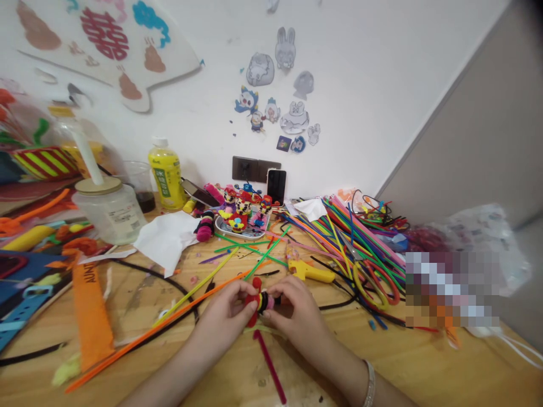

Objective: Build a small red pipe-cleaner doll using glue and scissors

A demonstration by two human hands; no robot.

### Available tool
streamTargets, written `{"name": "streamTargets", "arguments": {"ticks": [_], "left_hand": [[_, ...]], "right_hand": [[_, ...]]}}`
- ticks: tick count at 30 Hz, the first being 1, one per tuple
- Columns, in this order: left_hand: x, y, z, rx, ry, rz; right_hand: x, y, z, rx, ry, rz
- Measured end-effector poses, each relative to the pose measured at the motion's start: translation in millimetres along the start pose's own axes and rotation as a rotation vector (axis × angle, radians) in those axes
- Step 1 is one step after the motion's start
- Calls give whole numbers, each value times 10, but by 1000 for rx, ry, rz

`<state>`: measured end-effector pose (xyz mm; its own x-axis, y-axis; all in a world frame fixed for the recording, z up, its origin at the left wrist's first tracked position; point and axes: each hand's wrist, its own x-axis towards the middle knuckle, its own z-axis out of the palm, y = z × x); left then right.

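Blue craft sheet (pixel 26 302): far left on the wooden tabletop (pixel 428 367), with cut shapes lying on it; material uncertain.
Orange felt strip (pixel 92 319): flat beside the sheet, dark lettering at its upper end.
Plastic jar (pixel 111 216): behind the felt, wood-coloured lid, pale tube rising through it.
Orange pipe cleaner (pixel 146 337): loose, running diagonally toward the hands.
Yellow drink bottle (pixel 166 174): upright by the wall, capped.
Left hand (pixel 224 317): fingertips pressed on the left side of the bundle.
Oval tray (pixel 219 227): holds a cluster of pipe-cleaner figures (pixel 242 206), which we judge as finished work.
Pipe-cleaner bundle (pixel 262 302): centre of the table, lifted clear of it, held between both hands; red, yellow, black and pink turns show, partly hidden by fingers. We judge it unfinished.
Magenta pipe cleaner (pixel 269 366): on the table just below the hands, not touching them.
Right hand (pixel 294 315): fingertips meet the left hand's at the bundle, so the hands are together and clamped on it; silver bangle (pixel 370 384) on the wrist.
Yellow glue gun (pixel 307 271): lying just beyond the right hand.
Multicoloured pipe-cleaner heap (pixel 360 254): large, loose, apparently unused stock remaining at right.
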<state>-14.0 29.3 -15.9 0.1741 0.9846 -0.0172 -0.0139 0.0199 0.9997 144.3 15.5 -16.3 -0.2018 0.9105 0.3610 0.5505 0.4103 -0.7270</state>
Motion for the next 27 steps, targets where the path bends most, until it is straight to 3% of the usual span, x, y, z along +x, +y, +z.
{"name": "streamTargets", "arguments": {"ticks": [27], "left_hand": [[-3, 6, -3, 12, 8, -9]], "right_hand": [[5, -45, 39, -78, 49, -64]]}}
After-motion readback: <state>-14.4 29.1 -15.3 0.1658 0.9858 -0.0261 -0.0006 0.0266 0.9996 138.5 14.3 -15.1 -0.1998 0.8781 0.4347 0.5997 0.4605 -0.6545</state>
